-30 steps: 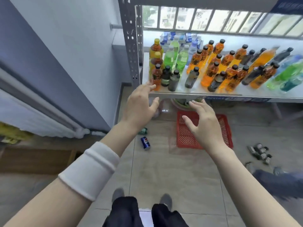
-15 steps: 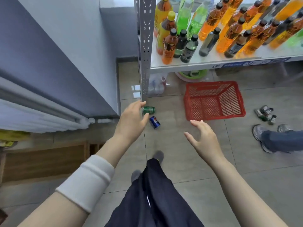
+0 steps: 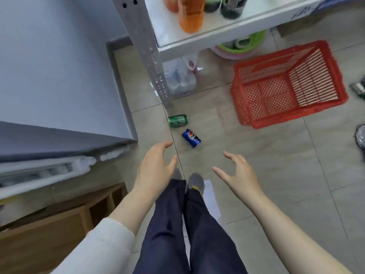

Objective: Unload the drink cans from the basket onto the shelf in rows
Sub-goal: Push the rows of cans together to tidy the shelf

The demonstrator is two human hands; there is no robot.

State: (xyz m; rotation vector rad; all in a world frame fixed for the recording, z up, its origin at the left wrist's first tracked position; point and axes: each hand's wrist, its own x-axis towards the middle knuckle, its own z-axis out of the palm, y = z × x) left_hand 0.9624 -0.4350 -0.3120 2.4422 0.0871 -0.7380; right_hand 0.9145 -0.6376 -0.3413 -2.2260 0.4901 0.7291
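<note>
**Basket looks empty, two cans loose on the floor, both hands free**

- Floor: tiled and smooth, so anything round will roll on it.
- Shelf: only the front-left corner shows. An orange bottle and darker bottles stand close to the edge, so I can't see free row space from here.
- Basket: red mesh, on the floor right of the shelf post. I see no cans in it.
- Left hand and right hand: both spread open, holding nothing. They hover over the floor on either side of the feet, just short of the cans.
- Blue can: on its side, nearest the hands and between them.
- Green can: on its side, just beyond the blue one and near the foot of the post.

Risks, as I judge them:
- A glancing touch on either can could send it rolling. The green one could go under the shelf towards the plastic bag.
- The feet are close, so a step forward could kick or crush the blue can.
- Setting cans among the edge bottles could tip one off the shelf.
- Grabbing both cans at once gives a weaker grip on each, so one could drop.
</note>
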